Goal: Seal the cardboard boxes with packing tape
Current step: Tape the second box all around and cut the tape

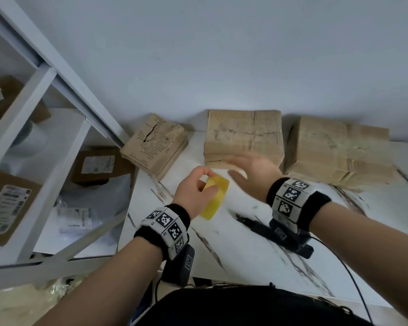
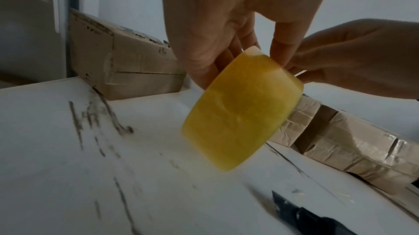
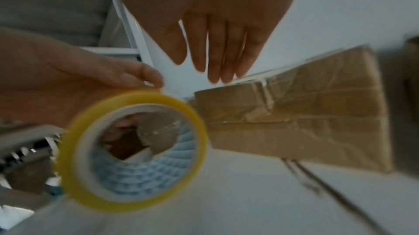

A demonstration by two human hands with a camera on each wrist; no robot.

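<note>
A yellow tape roll point(image 1: 214, 198) hangs above the white table point(image 1: 245, 260), and my left hand point(image 1: 206, 182) grips it with thumb and fingers curled round its rim. In the left wrist view the roll point(image 2: 240, 113) tilts under the left hand point(image 2: 226, 41). My right hand point(image 1: 236, 169) hovers just right of the roll, in front of the middle cardboard box point(image 1: 243, 135), with straight fingers that hold nothing; it is blurred. The right wrist view shows those fingers point(image 3: 215, 59) extended above the roll point(image 3: 68, 163) and the box point(image 3: 294, 122). A torn left box point(image 1: 156, 144) and a taped right box point(image 1: 337, 151) stand alongside.
A black cutter point(image 1: 269, 229) lies on the table under my right wrist, also low in the left wrist view point(image 2: 306, 217). A white shelf frame point(image 1: 57, 74) with packages point(image 1: 7, 205) stands at the left. A wall runs behind the boxes.
</note>
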